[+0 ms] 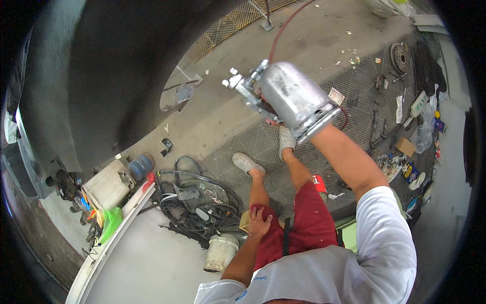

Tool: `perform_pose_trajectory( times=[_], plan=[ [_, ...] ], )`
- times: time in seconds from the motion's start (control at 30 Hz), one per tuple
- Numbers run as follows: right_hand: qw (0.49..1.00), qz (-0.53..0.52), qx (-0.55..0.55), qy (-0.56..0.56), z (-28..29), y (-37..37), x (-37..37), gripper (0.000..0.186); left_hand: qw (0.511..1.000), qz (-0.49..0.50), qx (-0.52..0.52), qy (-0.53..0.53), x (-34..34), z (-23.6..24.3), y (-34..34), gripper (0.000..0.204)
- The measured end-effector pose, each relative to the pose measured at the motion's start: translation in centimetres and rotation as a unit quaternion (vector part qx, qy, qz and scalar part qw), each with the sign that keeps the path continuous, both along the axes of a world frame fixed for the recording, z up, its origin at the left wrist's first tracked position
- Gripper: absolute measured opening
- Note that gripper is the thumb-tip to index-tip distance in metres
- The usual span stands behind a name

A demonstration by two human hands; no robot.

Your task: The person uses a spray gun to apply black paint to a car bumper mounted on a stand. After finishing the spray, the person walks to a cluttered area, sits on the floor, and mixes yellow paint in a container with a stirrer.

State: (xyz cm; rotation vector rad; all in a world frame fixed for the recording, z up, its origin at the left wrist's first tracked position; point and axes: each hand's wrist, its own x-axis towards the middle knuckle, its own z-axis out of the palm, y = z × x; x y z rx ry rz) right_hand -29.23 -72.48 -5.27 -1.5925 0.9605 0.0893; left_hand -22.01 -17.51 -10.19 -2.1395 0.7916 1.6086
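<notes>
In my right hand is a silver metal spray gun, raised in front of me. Its big cylindrical cup faces up at me and covers most of my fingers. Small metal knobs stick out at its left end. The gun is near a large dark glossy panel on the left, apart from it. My left hand lies on the thigh of my red shorts, fingers spread, holding nothing.
A red hose runs across the floor. Coiled black hoses and a white bucket are on the left, beside a white panel. Clutter, including a cardboard box and a round metal disc, lines the right wall.
</notes>
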Motion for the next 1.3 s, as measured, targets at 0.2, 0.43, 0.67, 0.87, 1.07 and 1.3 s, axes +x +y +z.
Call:
perform_pose_trajectory(
  times=[0.2,0.43,0.67,0.87,1.07,1.3],
  plan=[
    [0.851,-0.322,-0.27,-0.314,-5.9,3.8,-4.1,0.061,1.0,-0.009,-0.021,0.018,0.6,0.8,-0.2,0.072],
    [0.796,-0.342,-0.439,-0.237,-4.8,1.7,-5.0,0.061,0.999,-0.013,-0.031,0.028,1.4,1.8,-0.3,0.067],
    [0.959,0.23,-0.091,0.136,10.2,-2.5,0.6,0.039,0.998,0.009,-0.048,0.031,1.8,2.4,-0.7,0.065],
    [0.931,0.193,-0.275,-0.143,-2.5,3.1,3.1,0.04,0.998,0.033,-0.05,0.014,1.3,2.8,-0.5,0.062],
    [0.874,0.27,-0.342,-0.214,-10.3,4.7,7.5,0.04,0.995,0.08,-0.065,0.002,-0.1,3.0,0.5,0.06],
    [0.927,0.176,-0.275,-0.182,-3.3,6.3,9.7,0.043,0.985,0.138,-0.106,-0.017,-0.7,4.1,1.0,0.056]
  ],
)
